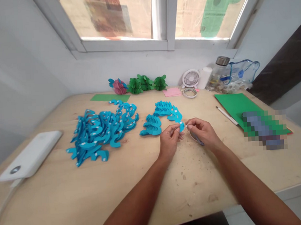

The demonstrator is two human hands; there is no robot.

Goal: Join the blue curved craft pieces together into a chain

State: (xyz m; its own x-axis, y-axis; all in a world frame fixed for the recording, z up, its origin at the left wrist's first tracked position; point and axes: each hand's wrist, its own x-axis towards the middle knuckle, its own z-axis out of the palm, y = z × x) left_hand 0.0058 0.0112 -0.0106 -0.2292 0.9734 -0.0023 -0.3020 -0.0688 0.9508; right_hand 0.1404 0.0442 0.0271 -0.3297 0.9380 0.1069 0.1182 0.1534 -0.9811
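Between the fingertips of my left hand (169,140) is a curved blue paper piece (182,127) with a small white square on it. Close beside it, my right hand (204,133) pinches a tiny white bit (186,126), too small to name. A slim dark-grey object (200,141) shows under the right palm; I cannot tell whether it is held or lies on the table. Just beyond my hands are folded blue paper pieces (152,125) and a further row of them (163,108). A large heap of similar blue paper pieces (100,127), many with white squares, spreads to the left.
The wooden table (134,184) holds a white power bank (34,155) with a cable at left. Along the wall stand green paper figures (145,83), a small fan (191,78), a tape roll (189,92) and a bottle (217,74). Green sheets (242,107) and a white pen (227,116) lie right.
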